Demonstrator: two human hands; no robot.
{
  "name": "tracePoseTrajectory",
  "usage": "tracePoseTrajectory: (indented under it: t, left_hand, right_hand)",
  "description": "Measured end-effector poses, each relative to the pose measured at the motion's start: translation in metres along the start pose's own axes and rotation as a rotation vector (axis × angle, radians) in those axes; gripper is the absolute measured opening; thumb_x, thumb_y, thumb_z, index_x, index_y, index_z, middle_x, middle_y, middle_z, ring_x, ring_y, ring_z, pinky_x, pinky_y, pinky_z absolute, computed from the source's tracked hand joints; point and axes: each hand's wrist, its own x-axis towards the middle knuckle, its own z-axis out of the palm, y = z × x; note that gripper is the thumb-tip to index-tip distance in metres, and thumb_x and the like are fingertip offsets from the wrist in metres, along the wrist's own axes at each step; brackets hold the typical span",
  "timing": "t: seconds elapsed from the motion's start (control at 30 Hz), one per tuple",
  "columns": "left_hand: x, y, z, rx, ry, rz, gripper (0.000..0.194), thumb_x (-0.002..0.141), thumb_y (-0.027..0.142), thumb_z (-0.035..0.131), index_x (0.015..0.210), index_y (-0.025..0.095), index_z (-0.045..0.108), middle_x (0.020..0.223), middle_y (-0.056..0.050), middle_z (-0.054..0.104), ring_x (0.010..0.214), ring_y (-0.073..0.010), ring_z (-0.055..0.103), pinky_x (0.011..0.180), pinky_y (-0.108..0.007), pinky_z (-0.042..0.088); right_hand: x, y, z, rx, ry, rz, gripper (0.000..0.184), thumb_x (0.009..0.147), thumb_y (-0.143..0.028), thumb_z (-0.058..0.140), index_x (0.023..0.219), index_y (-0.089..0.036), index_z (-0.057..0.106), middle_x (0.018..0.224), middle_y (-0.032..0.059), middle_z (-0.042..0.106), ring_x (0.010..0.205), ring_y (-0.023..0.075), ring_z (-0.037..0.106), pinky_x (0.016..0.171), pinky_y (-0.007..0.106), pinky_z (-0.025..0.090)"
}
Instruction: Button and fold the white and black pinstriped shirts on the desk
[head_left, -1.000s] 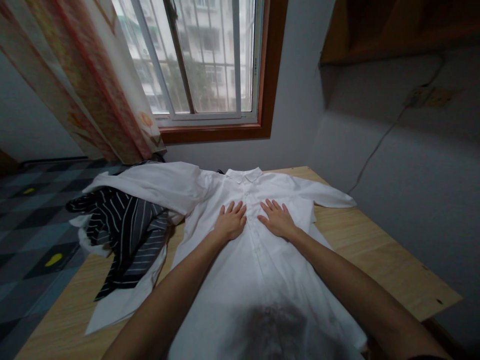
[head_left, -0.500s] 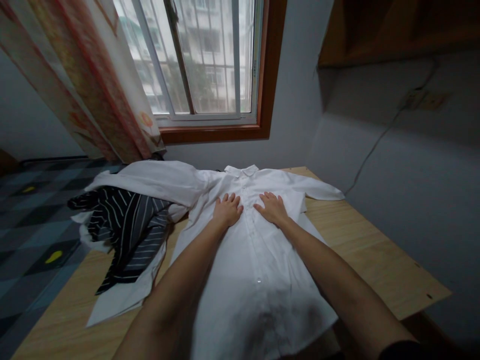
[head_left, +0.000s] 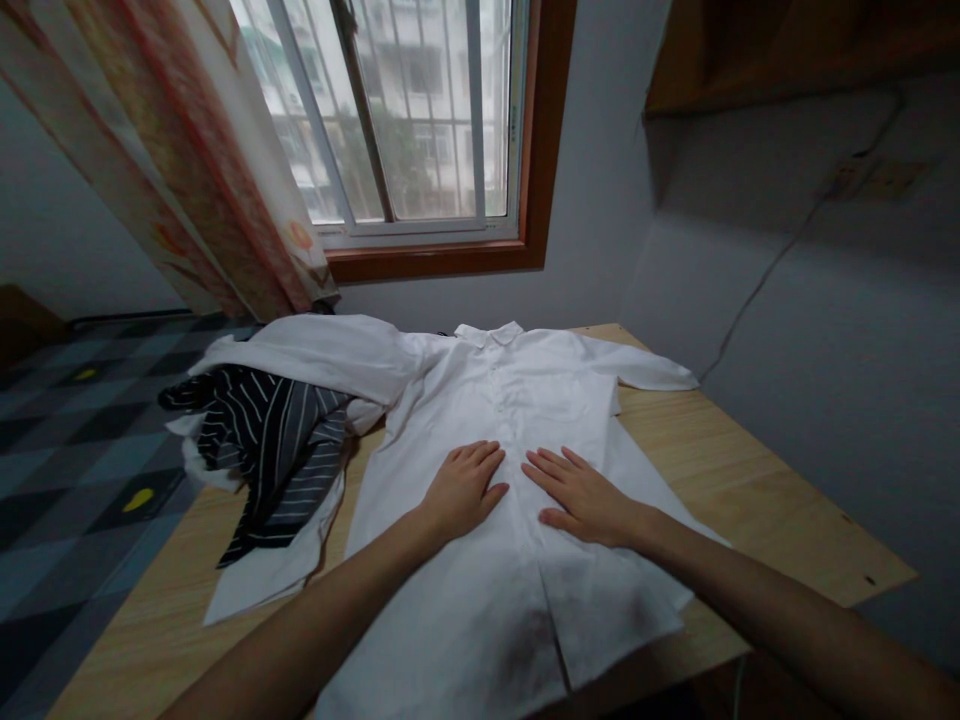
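Lying flat under two spread hands, left hand (head_left: 465,490) and right hand (head_left: 583,497), white cotton button shirt (head_left: 525,400), light wooden table (head_left: 750,480) beneath

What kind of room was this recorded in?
Probably a bedroom or other room at home: a flowered curtain beside the window, a checked bedspread or mat, and clothes on a wooden table.

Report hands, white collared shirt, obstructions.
Bare left hand, bare right hand flat on white button-front shirt. Shirt spread, creased, on pale wooden table. Black-and-grey striped cloth heap under sleeve, picture left.
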Motion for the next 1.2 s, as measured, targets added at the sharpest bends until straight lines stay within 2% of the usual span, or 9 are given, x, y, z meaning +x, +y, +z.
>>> tracePoseTrajectory:
  t: [0.23,0.37,0.43,0.5,0.63,0.93,1.0,1.13,1.2]
  left_hand:
    - [-0.001,-0.008,0.004,0.014,-0.091,-0.036,0.056,0.094,0.043,0.044,0.143,0.015,0.042,0.152,-0.012,0.039,0.141,-0.0283,0.033,0.115,-0.048,0.025]
    - [-0.004,-0.007,0.003,-0.001,-0.023,0.008,0.055,0.093,0.04,0.048,0.144,0.019,0.041,0.145,-0.012,0.048,0.135,-0.0276,0.041,0.112,-0.048,0.03]
    - [-0.005,-0.006,0.002,0.008,0.005,0.068,0.05,0.094,0.035,0.047,0.142,0.023,0.044,0.142,-0.011,0.05,0.131,-0.0271,0.045,0.109,-0.047,0.033]
    - [-0.005,-0.005,0.001,0.025,0.014,0.11,0.042,0.095,0.032,0.046,0.137,0.027,0.051,0.14,-0.011,0.051,0.128,-0.0275,0.047,0.107,-0.048,0.036]
    - [-0.004,-0.005,0.001,0.031,0.026,0.111,0.037,0.094,0.031,0.049,0.129,0.027,0.059,0.136,-0.011,0.054,0.125,-0.0287,0.048,0.105,-0.049,0.038]
    - [-0.005,-0.007,0.0,0.013,0.004,0.085,0.039,0.094,0.033,0.048,0.131,0.025,0.057,0.138,-0.01,0.053,0.128,-0.0275,0.046,0.107,-0.047,0.036]
    - [-0.005,-0.007,0.0,0.008,0.003,0.081,0.039,0.094,0.033,0.048,0.132,0.026,0.056,0.139,-0.01,0.053,0.129,-0.0272,0.045,0.107,-0.047,0.035]
    - [-0.004,-0.006,0.0,0.003,0.003,0.081,0.038,0.094,0.033,0.049,0.13,0.026,0.057,0.139,-0.009,0.053,0.129,-0.0271,0.046,0.108,-0.046,0.035]
    - [-0.004,-0.006,0.0,0.0,0.0,0.077,0.037,0.094,0.033,0.049,0.129,0.026,0.057,0.139,-0.009,0.053,0.128,-0.0273,0.046,0.108,-0.047,0.036]
  right_hand:
    - [-0.043,0.016,-0.003,0.069,0.026,0.027,0.054,0.096,-0.045,0.046,0.145,-0.023,0.04,0.153,0.0109,0.036,0.141,0.0275,0.03,0.115,0.054,0.02]
    - [-0.059,0.038,-0.006,0.144,0.315,0.193,0.041,0.096,-0.035,0.045,0.132,-0.018,0.053,0.138,0.0129,0.052,0.129,0.0245,0.046,0.109,0.045,0.036]
    - [-0.068,0.051,-0.005,0.068,0.476,0.334,0.037,0.091,-0.032,0.049,0.123,-0.015,0.057,0.129,0.0152,0.057,0.121,0.0271,0.051,0.104,0.046,0.039]
    - [-0.077,0.062,-0.003,-0.021,0.541,0.453,0.03,0.088,-0.031,0.05,0.111,-0.014,0.06,0.114,0.0151,0.062,0.11,0.0287,0.055,0.098,0.047,0.042]
    - [-0.089,0.068,0.0,-0.094,0.459,0.54,0.02,0.089,-0.032,0.049,0.089,-0.017,0.062,0.09,0.0106,0.062,0.088,0.0265,0.055,0.084,0.042,0.044]
    - [-0.079,0.039,-0.016,-0.018,0.311,0.462,0.023,0.091,-0.036,0.047,0.075,-0.021,0.053,0.079,0.0058,0.058,0.078,0.0218,0.053,0.074,0.035,0.039]
    - [-0.081,0.038,-0.019,0.057,0.378,0.509,0.025,0.091,-0.035,0.044,0.07,-0.022,0.047,0.072,0.004,0.056,0.071,0.0199,0.051,0.068,0.032,0.039]
    - [-0.101,0.051,-0.024,0.185,0.645,0.763,0.028,0.088,-0.039,0.042,0.064,-0.024,0.04,0.059,-0.0019,0.044,0.057,0.0165,0.044,0.055,0.027,0.034]
    - [-0.114,0.061,-0.025,0.129,0.649,0.841,0.027,0.084,-0.038,0.043,0.062,-0.024,0.039,0.057,-0.0024,0.043,0.056,0.0163,0.043,0.054,0.027,0.032]
